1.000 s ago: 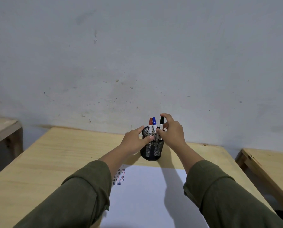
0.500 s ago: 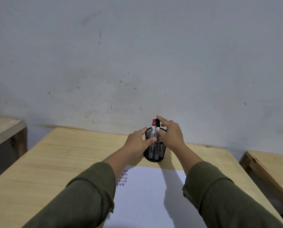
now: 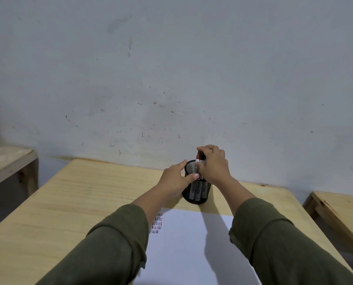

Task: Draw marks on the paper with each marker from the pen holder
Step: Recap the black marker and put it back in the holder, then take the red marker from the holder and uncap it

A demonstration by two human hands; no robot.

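Fingers of right hand (image 3: 213, 166) pinch markers (image 3: 200, 156) (partly hidden); left hand (image 3: 174, 179) grips pen holder (image 3: 196, 190).

Two arms in dark olive-green long sleeves, hands bare

The left sleeve (image 3: 110, 249) and the right sleeve (image 3: 274, 241) are showing the same plain, matte olive-green cloth, with no print or buttons showing. Each cuff is ending partway up the forearm, leaving the wrist uncovered, and the cloth is bunching into soft folds just behind the cuff edge. The left hand (image 3: 174, 179) and the right hand (image 3: 213, 166) are wearing no gloves, rings or watch.
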